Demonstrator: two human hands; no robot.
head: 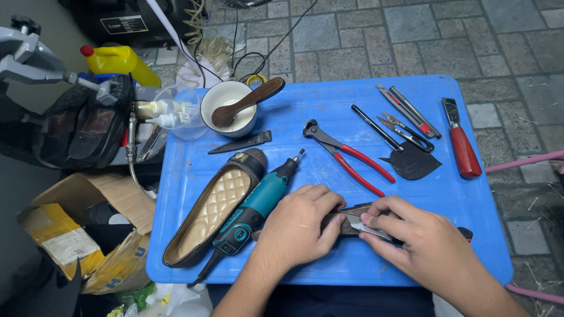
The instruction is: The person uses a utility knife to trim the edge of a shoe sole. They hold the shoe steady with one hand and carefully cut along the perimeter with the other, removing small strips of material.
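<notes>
A dark shoe sole piece [346,218] is held between two hands at the six o'clock edge of the blue tray [470,199].

The left hand [296,226] is curled palm-down, fingers closed over the piece's left end. The right hand [420,243] is pinched shut on a silver blade [371,230], pressed against the piece. A teal rotary tool [255,205] and a quilted shoe [214,205] lie at nine o'clock; red-handled pincers [346,155] are seen at twelve o'clock.
</notes>
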